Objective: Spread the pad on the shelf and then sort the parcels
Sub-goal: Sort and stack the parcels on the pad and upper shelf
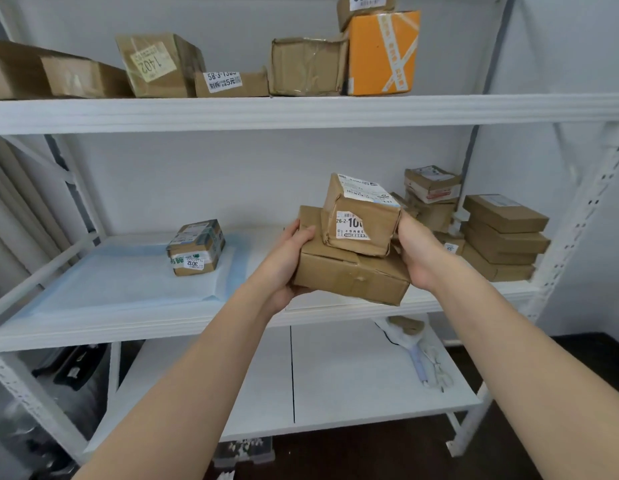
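A pale blue pad [121, 282] lies flat on the left half of the middle shelf [232, 320]. On it sits one small taped parcel [196, 247] labelled 3012. Both hands hold a stack of two brown parcels in front of the shelf's middle: a flat cardboard box [349, 271] with a smaller labelled box [361, 216] on top. My left hand [290, 261] grips the stack's left end. My right hand [419, 251] grips its right side. More brown parcels [502, 233] are piled at the shelf's right end.
The top shelf [301, 112] carries several cardboard boxes and an orange box [382, 53]. The lower shelf [353, 375] holds a white bag and small tools at its right. White uprights [578, 220] frame the rack. Dark items sit at the lower left.
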Motion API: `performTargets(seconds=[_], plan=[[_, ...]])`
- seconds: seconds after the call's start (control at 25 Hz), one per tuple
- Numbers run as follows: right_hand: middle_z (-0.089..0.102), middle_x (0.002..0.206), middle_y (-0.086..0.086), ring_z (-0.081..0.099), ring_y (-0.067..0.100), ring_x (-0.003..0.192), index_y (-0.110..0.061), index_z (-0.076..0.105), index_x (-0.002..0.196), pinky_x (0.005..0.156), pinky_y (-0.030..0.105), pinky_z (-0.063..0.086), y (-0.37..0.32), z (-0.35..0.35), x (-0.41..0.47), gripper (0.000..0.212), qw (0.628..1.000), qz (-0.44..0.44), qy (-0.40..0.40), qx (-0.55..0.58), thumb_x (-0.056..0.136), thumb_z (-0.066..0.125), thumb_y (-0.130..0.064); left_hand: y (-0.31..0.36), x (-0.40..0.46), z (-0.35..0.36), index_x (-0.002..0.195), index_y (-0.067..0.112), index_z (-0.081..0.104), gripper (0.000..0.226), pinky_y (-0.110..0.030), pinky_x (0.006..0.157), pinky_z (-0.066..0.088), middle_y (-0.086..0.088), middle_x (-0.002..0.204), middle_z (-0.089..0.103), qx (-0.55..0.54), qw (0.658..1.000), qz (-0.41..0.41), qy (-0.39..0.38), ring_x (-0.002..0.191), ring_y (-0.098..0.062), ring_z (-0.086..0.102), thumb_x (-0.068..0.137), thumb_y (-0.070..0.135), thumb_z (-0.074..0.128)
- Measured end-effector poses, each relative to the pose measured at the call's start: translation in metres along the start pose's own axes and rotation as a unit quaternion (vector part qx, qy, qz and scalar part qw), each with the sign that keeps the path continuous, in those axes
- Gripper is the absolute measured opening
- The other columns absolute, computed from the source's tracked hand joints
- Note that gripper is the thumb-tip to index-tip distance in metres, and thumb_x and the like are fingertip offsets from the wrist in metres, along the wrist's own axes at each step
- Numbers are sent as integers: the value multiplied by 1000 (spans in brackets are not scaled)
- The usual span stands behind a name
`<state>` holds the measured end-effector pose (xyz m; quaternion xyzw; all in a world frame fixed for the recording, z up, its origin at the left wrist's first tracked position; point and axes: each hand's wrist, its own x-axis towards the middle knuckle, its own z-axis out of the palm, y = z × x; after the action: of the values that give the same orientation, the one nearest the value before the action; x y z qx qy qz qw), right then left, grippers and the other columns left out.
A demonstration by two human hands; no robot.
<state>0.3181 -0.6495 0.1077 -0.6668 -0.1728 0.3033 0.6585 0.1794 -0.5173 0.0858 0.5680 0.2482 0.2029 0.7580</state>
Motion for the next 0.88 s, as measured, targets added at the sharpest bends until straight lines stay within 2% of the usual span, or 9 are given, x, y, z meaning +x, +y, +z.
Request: performTargets(seconds=[0.12,0.24,0.36,0.44,0.56,0.64,0.72,0.8,0.88], plan=[[75,90,-1,70,17,81,-26,69,100,73,32,58,-15,-15,-17,27,999,-11,30,-29,91,58,-49,15,-7,19,115,50,44,32,-33,63,57,9,116,64,4,1000,9,-22,84,-16,67,88,47,61],[74,100,1,70,21,88,-25,67,106,82,39,57,-33,-30,-29,28,995,-24,65,-64,92,55,-46,31,-8,41,119,45,41,40,-33,59,57,7,105,67,-3,998,9,-61,77,-17,68,87,44,64],[71,93,1,67,18,74,-25,64,97,63,27,53,-52,-45,-46,15,989,-60,92,-95,95,51,-33,43,-7,65,122,43,39,41,-29,51,55,6,98,68,-8,996,15,-93,62,-13,69,89,40,64],[65,84,-2,61,14,70,-23,59,86,57,22,46,-62,-54,-53,19,981,-89,119,-125,98,45,-27,48,-5,76,121,40,44,36,-28,50,54,6,97,70,-17,994,14,-109,61,-12,69,90,37,63],[67,104,-1,64,18,91,-28,63,106,78,33,55,-67,-58,-52,23,975,-105,130,-149,98,46,-40,43,1,75,121,35,56,28,-37,66,57,4,108,72,-39,989,-5,-144,85,-20,70,95,28,56],[61,127,-1,61,23,109,-37,53,131,92,41,53,-60,-55,-48,50,974,-96,118,-167,87,55,-60,31,7,65,126,36,59,34,-40,73,56,1,117,70,-67,986,-42,-144,96,-25,68,96,24,48],[51,140,0,55,25,118,-40,39,143,96,43,51,-50,-49,-42,84,974,-86,105,-184,70,63,-74,19,10,51,123,37,63,35,-36,69,56,-1,113,72,-85,985,-74,-133,88,-25,70,96,24,44],[44,145,-2,51,25,123,-43,36,144,90,39,52,-43,-39,-37,91,975,-84,82,-190,64,67,-74,10,10,40,117,36,66,33,-34,65,55,-1,102,75,-90,984,-92,-119,74,-23,72,96,23,43],[43,145,-3,49,24,124,-46,42,140,76,33,51,-38,-31,-30,85,977,-83,61,-185,64,70,-69,5,11,28,113,34,67,32,-33,64,55,-1,94,75,-82,986,-98,-104,68,-22,71,96,21,44]])
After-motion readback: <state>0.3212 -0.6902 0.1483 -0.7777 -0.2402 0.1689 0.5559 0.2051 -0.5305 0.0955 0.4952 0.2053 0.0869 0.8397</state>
